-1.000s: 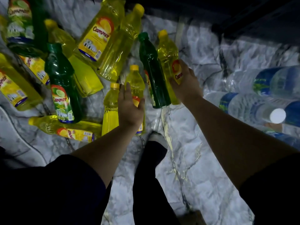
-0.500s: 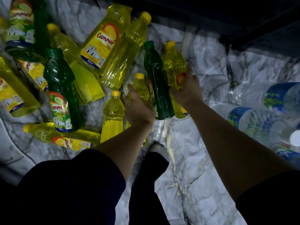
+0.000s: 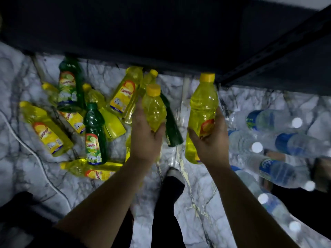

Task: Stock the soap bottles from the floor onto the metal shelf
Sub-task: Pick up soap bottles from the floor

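Hands held one yellow soap bottle each above the marble-patterned floor [image 3: 197, 203]. The left hand [image 3: 145, 140] had its fingers [image 3: 138, 111] wrapped around the lower body of a small yellow bottle [image 3: 154, 108], cap up and tilted slightly. The right hand [image 3: 209, 144] gripped a taller yellow bottle [image 3: 202, 108] near its label, fingers clamped on its side, with the yellow cap [image 3: 207, 77] close to the dark edge of the metal shelf [image 3: 179, 33] that filled the top of the view.

On the floor to the left lay a loose heap of more soap bottles: a green one [image 3: 94, 135] with a lime label lying among yellow ones, another green bottle [image 3: 69, 86] further back, a flat yellow bottle [image 3: 123, 93] with a red-and-yellow label, and a yellow bottle [image 3: 46, 129] at the far left. A dark green bottle [image 3: 172, 131] lay between the two hands, partly hidden behind the left one. To the right, clear water bottles [image 3: 279, 140] with blue labels and white caps lay stacked on their sides. A white cable [image 3: 35, 154] curved across the floor at the left. A dark trouser leg [image 3: 166, 221] and a light shoe toe [image 3: 172, 171] showed below the hands.
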Motion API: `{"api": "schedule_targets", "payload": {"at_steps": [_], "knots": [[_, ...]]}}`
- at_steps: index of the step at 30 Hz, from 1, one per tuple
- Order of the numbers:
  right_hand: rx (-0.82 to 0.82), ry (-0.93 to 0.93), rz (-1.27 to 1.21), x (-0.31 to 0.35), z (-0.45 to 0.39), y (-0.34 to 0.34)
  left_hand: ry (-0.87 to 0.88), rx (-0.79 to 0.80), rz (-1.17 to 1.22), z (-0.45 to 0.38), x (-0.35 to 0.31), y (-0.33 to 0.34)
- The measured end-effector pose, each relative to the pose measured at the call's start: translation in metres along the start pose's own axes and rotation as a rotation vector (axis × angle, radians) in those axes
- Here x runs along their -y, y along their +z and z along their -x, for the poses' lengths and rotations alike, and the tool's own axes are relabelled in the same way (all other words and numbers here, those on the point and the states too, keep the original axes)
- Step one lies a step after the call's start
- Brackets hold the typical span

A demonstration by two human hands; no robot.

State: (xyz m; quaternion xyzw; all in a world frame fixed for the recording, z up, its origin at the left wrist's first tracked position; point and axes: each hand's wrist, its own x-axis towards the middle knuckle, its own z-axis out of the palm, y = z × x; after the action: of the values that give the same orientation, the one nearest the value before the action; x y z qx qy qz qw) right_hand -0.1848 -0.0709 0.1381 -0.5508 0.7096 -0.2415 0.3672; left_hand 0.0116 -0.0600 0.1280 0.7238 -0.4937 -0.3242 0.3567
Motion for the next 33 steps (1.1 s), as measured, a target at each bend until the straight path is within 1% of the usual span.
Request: {"api": "schedule_targets", "payload": {"at_steps": [4, 9, 12, 14, 17, 22, 25, 29, 33], "knots": [[-0.103, -0.074, -0.149, 0.082, 0.005, -0.047, 0.072, -0.016, 0.059, -0.018, -0.084, -0.068], [-0.218, -0.238, -0.183, 0.187, 0.0, -0.108, 0.161, -0.032, 0.15, -0.042, -0.173, -0.143], [-0.302, -0.327, -0.195, 0.246, 0.001, -0.146, 0.231, -0.079, 0.185, -0.045, -0.231, -0.181], [-0.306, -0.347, -0.247, 0.281, 0.006, -0.171, 0.266, -0.132, 0.217, -0.042, -0.268, -0.2], [-0.32, -0.379, -0.323, 0.327, 0.017, -0.199, 0.29, -0.197, 0.3, -0.037, -0.319, -0.222], [-0.392, -0.435, -0.345, 0.399, 0.032, -0.248, 0.376, -0.222, 0.357, -0.038, -0.393, -0.264], [-0.455, -0.462, -0.349, 0.438, 0.028, -0.274, 0.451, -0.234, 0.37, -0.054, -0.43, -0.284], [-0.531, -0.496, -0.313, 0.47, -0.014, -0.296, 0.542, -0.226, 0.371, -0.092, -0.463, -0.289], [-0.551, -0.492, -0.268, 0.48, -0.071, -0.306, 0.629, -0.224, 0.317, -0.137, -0.486, -0.276]]}}
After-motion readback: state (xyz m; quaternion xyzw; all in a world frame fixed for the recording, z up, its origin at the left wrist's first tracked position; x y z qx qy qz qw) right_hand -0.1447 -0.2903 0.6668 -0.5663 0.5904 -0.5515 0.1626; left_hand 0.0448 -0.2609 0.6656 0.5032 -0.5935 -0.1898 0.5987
